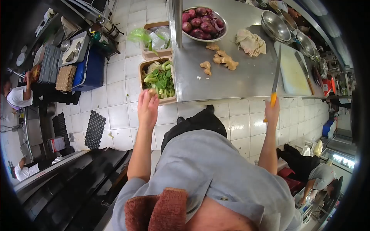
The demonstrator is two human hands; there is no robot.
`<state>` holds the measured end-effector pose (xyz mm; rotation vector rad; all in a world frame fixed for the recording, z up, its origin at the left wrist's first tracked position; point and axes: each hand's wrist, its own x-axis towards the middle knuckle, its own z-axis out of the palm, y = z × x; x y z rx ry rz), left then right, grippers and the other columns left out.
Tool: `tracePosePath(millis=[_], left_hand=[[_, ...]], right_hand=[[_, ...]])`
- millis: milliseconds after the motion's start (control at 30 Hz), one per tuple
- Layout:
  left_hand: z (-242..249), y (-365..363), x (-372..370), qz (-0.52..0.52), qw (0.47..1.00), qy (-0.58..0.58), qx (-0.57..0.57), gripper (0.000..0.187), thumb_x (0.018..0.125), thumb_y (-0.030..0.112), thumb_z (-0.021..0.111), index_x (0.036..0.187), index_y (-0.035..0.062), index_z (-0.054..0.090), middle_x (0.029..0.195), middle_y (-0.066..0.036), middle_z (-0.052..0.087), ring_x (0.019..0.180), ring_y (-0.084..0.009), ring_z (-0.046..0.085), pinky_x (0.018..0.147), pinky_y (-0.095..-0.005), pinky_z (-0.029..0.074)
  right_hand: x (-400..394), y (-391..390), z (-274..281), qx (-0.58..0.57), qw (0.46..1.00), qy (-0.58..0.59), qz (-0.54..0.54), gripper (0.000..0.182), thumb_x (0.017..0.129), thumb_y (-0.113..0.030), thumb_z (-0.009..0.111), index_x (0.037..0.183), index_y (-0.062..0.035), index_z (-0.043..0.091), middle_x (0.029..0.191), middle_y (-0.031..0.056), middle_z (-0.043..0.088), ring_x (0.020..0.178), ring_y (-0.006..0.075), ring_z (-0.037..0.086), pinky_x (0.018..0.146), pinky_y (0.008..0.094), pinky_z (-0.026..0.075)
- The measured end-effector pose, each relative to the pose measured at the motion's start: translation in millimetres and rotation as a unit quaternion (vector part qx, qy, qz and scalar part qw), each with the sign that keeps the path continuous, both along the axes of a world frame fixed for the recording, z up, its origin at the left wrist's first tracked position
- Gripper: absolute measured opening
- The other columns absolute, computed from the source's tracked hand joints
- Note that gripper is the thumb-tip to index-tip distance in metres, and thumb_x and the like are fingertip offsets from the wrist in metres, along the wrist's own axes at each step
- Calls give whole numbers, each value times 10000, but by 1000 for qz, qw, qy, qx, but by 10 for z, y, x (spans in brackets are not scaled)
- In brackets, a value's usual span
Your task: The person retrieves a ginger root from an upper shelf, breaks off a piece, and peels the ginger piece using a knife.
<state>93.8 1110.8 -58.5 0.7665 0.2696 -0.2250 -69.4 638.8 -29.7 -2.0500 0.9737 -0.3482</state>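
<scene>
My right hand [272,110] is wrapped round the orange handle of a long knife [276,73], whose blade points up toward the far side of the steel table. My left hand [148,107] is closed, fingertips pinching a small tan piece [152,92] that looks like ginger. It is held above the near edge of a tan bin of leafy green trimmings [158,80]. On the table lie a large ginger root [226,60] and smaller ginger pieces [206,67]. A crumpled pale cloth [251,42] sits beyond them.
A bowl of red onions [203,24] stands at the table's back left, near a metal post [177,23]. To the right are a white cutting board [295,73], a second knife [304,72] and steel bowls [276,25]. Other people work at far left and lower right.
</scene>
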Motion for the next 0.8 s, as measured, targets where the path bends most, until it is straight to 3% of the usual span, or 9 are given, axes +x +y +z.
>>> tracePosePath(millis=[67, 133, 267, 333, 467, 533, 733, 767, 800], left_hand=[[-130, 218, -161, 16, 1000, 19, -5, 339, 938, 175, 598, 1227, 58, 466, 1118, -73, 575, 977, -174, 569, 868, -281, 469], [-190, 349, -268, 22, 998, 56, 1, 348, 931, 163, 609, 1229, 56, 463, 1122, -68, 572, 977, -165, 570, 861, -272, 468], [-91, 213, -209, 2, 999, 48, 22, 397, 926, 96, 596, 1280, 31, 428, 1099, -86, 569, 969, -152, 559, 839, -253, 476], [14, 127, -86, -34, 999, 29, 24, 373, 930, 104, 594, 1267, 30, 453, 1059, -62, 574, 877, -121, 549, 782, -237, 472], [415, -53, 133, -72, 997, -19, -25, 263, 948, 195, 589, 1168, 61, 537, 993, -22, 613, 834, -113, 583, 724, -242, 483], [598, -109, 224, -57, 998, -17, -6, 247, 950, 196, 586, 1154, 64, 540, 985, -16, 611, 833, -113, 582, 719, -245, 478], [733, -66, 435, -5, 997, -72, 23, 223, 937, 165, 607, 1127, 65, 545, 997, -10, 615, 846, -106, 578, 688, -250, 448], [775, -68, 461, 26, 995, -84, 50, 235, 929, 146, 615, 1134, 57, 542, 1014, -18, 615, 859, -110, 585, 709, -257, 459], [791, -60, 473, 56, 991, -94, 75, 247, 921, 128, 623, 1140, 50, 538, 1030, -25, 614, 872, -114, 592, 729, -264, 471]], right_hand=[[-291, 417, 74, 88, 987, -129, 44, 580, 859, -76, 588, 1387, -29, 353, 653, -4, 473, 460, 50, 424, 380, 220, 347], [-279, 787, 223, 171, 984, -49, 11, 579, 864, -98, 605, 1395, -38, 383, 634, -25, 458, 461, 38, 401, 388, 213, 330], [243, 1358, 196, 126, 976, -42, 173, 490, 879, -103, 588, 1348, -17, 475, 607, -34, 432, 516, 44, 425, 473, 220, 362], [628, 1685, 275, 182, 929, -85, 309, 506, 882, -88, 564, 1372, -30, 455, 616, -19, 466, 542, 55, 464, 521, 216, 390], [1444, 2298, 527, 320, 849, -41, 418, 540, 865, -54, 546, 1389, -14, 423, 676, 43, 539, 595, 97, 510, 577, 249, 431], [1783, 2519, 605, 134, 802, -179, 554, 569, 845, -42, 553, 1387, 24, 391, 791, 125, 596, 686, 194, 575, 681, 311, 474], [2215, 2896, 709, 156, 737, -224, 618, 589, 837, -73, 601, 1368, 59, 383, 920, 185, 594, 813, 335, 599, 775, 372, 477], [2249, 2951, 657, 152, 729, -272, 610, 596, 876, -186, 608, 1373, 54, 382, 903, 185, 589, 805, 340, 597, 756, 380, 472], [2275, 2977, 645, 155, 730, -270, 608, 596, 876, -186, 608, 1373, 54, 382, 903, 185, 589, 805, 340, 597, 756, 380, 472]])
